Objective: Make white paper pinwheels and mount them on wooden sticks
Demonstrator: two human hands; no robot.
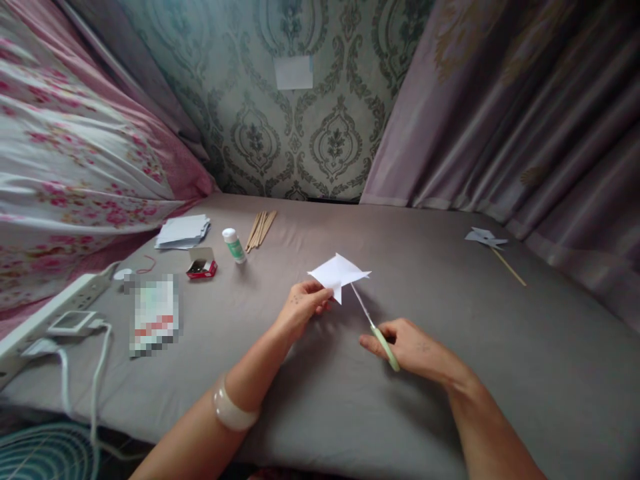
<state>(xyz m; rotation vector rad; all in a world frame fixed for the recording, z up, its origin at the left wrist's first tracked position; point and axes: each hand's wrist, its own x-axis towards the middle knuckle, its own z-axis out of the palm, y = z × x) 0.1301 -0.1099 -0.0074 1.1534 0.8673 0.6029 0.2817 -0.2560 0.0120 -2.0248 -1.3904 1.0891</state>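
My left hand (303, 307) pinches a folded white paper piece (337, 272) by its lower left edge, holding it just above the grey sheet (450, 347). My right hand (410, 347) is closed round green-handled scissors (375, 328). Their blades point up and left, with the tips at the paper's lower edge. A pale bangle sits on my left wrist.
At the back left lie a stack of white papers (183, 231), a small red box (201, 265), a glue bottle (233, 245) and several wooden sticks (260, 229). A paper pinwheel on a stick (490, 243) lies at the right. A power strip with cables (55, 313) runs along the left edge.
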